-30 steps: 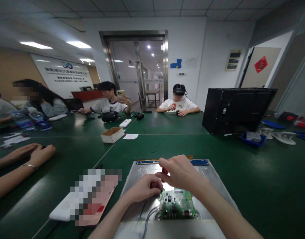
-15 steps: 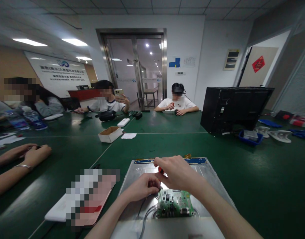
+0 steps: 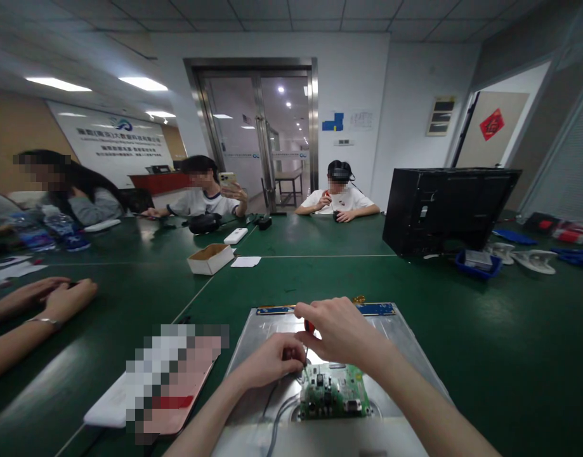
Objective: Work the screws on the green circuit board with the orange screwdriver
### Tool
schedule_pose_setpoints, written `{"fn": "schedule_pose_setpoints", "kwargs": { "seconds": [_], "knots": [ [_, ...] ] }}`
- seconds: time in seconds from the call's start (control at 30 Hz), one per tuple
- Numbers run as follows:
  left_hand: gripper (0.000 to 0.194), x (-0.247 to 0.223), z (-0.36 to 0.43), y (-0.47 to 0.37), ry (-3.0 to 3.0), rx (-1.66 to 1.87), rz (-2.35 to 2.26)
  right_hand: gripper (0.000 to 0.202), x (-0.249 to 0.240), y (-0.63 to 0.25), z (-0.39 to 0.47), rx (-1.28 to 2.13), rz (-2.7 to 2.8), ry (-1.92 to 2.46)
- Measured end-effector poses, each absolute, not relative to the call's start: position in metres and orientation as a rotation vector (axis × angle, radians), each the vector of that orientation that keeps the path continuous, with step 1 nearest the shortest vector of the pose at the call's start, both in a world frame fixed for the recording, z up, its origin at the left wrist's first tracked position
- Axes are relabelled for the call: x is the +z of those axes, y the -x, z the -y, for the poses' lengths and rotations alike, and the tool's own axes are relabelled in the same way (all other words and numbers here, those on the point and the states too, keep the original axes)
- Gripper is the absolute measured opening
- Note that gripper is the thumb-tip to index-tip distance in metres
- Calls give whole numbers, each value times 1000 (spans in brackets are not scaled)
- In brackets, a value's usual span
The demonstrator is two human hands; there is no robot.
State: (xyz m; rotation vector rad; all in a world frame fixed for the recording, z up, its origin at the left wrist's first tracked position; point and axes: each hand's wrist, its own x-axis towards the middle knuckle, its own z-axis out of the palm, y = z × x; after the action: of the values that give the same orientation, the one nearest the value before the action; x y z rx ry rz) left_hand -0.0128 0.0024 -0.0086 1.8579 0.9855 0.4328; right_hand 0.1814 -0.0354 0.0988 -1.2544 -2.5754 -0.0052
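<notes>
A silvery metal panel [image 3: 415,362] lies on the green table, with a blue circuit strip [image 3: 379,308] along its far edge. On the panel sits a green circuit board [image 3: 336,390]; grey cables run at its left. My right hand [image 3: 339,327] grips a red-handled screwdriver [image 3: 309,325], its shaft pointing down to the board's upper left corner. Beside that corner, my left hand [image 3: 275,358] has its thumb and fingertips closed around the lower shaft. The screwdriver's tip is hidden by the fingers.
Two phone-like slabs [image 3: 113,400], partly blurred out, lie left of the panel. Another person's hands [image 3: 67,301] rest at the left. Farther off are an open box [image 3: 210,259], a black monitor [image 3: 448,209], a blue tray [image 3: 479,265] and seated people.
The view has tilted up very slightly. Both hands keep nearly the same pose at the board's corner, with the screwdriver still upright.
</notes>
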Motion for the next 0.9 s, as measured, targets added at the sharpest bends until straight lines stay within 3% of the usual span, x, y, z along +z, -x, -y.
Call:
{"fn": "schedule_pose_setpoints", "kwargs": {
  "seconds": [0.2,0.43,0.57,0.73,0.9],
  "knots": [
    [8,-10,-5,13,-1876,424,-975,29,103,-184,39,82,2606,1200],
    [12,-9,-5,14,-1883,399,-998,17,99,-179,35,-26,2567,1348],
    [12,-9,-4,15,-1881,397,-1007,30,95,-171,35,-89,2504,1478],
    [14,-12,-5,14,-1862,414,-997,16,94,-169,36,-42,2512,1407],
    [9,-13,-7,14,-1876,410,-986,26,99,-177,36,86,2515,1334]
  ]
}}
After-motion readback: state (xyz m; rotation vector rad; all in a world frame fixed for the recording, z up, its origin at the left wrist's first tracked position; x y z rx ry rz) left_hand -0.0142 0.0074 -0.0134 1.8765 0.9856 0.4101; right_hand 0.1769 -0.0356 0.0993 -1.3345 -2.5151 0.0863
